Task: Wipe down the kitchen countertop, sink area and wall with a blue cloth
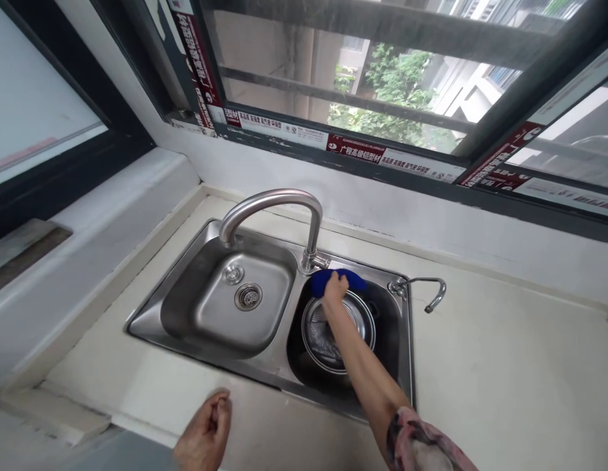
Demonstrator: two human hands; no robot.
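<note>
My right hand (pixel 336 286) is closed on a blue cloth (pixel 354 280) at the back rim of the right sink basin (pixel 393 327), just below the faucet base. Under my forearm, a round metal strainer or pot (pixel 316 333) sits in that basin; my arm covers part of it. My left hand (pixel 208 425) is curled into a loose fist by the front edge of the counter, with nothing visible in it.
A tall curved faucet (pixel 284 195) arches over the left basin (pixel 201 288), which has a drain (pixel 248 297). A small thin spout (pixel 434 282) stands at the sink's right corner. The pale countertop (pixel 495 366) runs right, below a barred window.
</note>
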